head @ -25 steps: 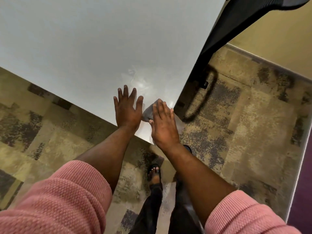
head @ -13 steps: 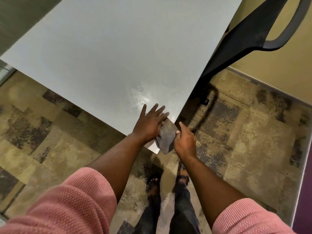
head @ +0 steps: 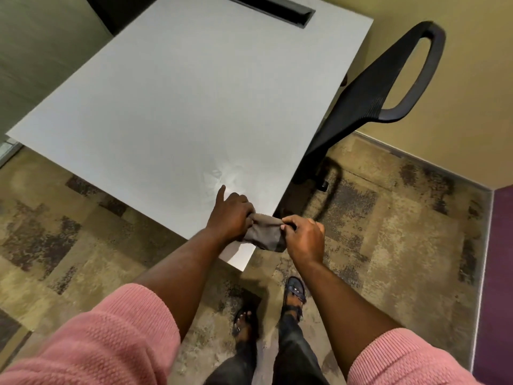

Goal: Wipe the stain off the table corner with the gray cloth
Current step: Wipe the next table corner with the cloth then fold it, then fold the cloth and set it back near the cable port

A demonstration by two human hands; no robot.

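The gray cloth [head: 265,234] hangs stretched between both my hands just above the near corner of the white table [head: 166,107]. My left hand [head: 231,216] grips its left end, with the index finger pointing out toward a faint smeared patch [head: 222,175] on the tabletop. My right hand [head: 304,238] pinches the cloth's right end, just past the table's right edge. The table corner tip [head: 238,261] shows below the cloth.
A black mesh office chair [head: 369,95] stands close against the table's right edge. A dark cable slot [head: 270,9] is set in the far end of the table. Patterned carpet lies all around, my sandalled feet [head: 294,293] below the corner, a beige wall to the right.
Both hands were flat on the table with the cloth under the right one. They have lifted the cloth off the surface and now hold it stretched between them. The view has pulled back.
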